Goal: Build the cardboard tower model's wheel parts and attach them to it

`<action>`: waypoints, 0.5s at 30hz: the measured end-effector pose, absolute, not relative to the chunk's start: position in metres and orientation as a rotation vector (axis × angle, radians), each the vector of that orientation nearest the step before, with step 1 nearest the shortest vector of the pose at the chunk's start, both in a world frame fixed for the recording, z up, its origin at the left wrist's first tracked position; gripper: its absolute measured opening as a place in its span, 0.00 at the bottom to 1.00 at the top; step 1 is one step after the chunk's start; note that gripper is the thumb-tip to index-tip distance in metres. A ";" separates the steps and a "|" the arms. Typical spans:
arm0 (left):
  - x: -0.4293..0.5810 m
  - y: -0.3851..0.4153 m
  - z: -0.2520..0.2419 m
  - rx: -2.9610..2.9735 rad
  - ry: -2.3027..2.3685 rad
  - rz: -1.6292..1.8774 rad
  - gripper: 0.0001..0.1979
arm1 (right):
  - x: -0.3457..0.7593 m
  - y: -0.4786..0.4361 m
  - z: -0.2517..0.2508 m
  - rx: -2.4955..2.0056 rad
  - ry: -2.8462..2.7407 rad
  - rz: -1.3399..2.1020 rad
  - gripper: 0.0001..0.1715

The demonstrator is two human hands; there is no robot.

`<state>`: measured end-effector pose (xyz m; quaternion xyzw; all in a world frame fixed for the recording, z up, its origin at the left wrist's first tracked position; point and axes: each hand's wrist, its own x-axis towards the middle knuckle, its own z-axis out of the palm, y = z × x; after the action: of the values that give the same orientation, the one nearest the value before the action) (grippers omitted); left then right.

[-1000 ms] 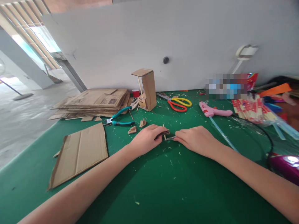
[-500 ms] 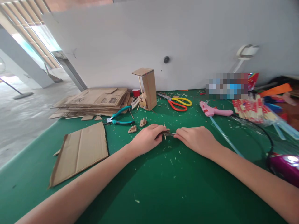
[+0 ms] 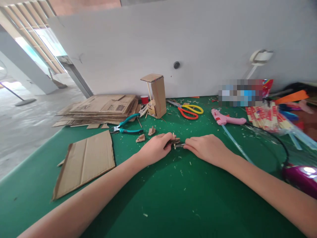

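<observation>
Nearest, pale scraps (image 3: 145, 215) are being carried by the green tabletop (image 3: 173, 205). Just beyond, a small cardboard piece (image 3: 175, 140) is being pinched in a narrow grip by the left hand (image 3: 155, 148), with a thin pale stick (image 3: 174, 136) being held upright across it. A slim grey tool (image 3: 180, 145) is being gripped narrowly by the right hand (image 3: 206, 148), its tip being pointed at the stick; most of it is being covered, so its kind cannot be told.

The left hand is being exposed to a slip: should the tip be pushed too hard, it could be sent off the stick towards the pinch. The stick might also be snapped, or the cardboard layers crushed, by uneven pressure on so small a hold.

Farther off, two loose cardboard bits (image 3: 140, 138), open pliers (image 3: 127, 130) and a pink glue gun (image 3: 228, 118) are being supported, then spread scissors (image 3: 187, 109) and a cardboard model (image 3: 158, 96) by the wall (image 3: 123, 49).
</observation>
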<state>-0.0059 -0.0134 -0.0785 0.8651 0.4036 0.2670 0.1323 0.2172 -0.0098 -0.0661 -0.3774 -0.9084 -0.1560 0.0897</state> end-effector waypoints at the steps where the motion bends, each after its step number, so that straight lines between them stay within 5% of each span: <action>1: -0.006 -0.013 -0.078 2.496 1.173 0.776 0.13 | 0.217 -0.010 -0.066 -1.098 -2.724 -0.444 0.19; 15: -0.007 -0.012 -0.079 2.458 1.172 0.773 0.12 | 0.215 -0.018 -0.066 -1.149 -2.652 -0.691 0.19</action>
<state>-0.0073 -0.0116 -0.0790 0.8579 0.4090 0.2697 0.1547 0.2149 -0.0178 -0.0659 -0.3852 -0.8892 -0.2316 0.0851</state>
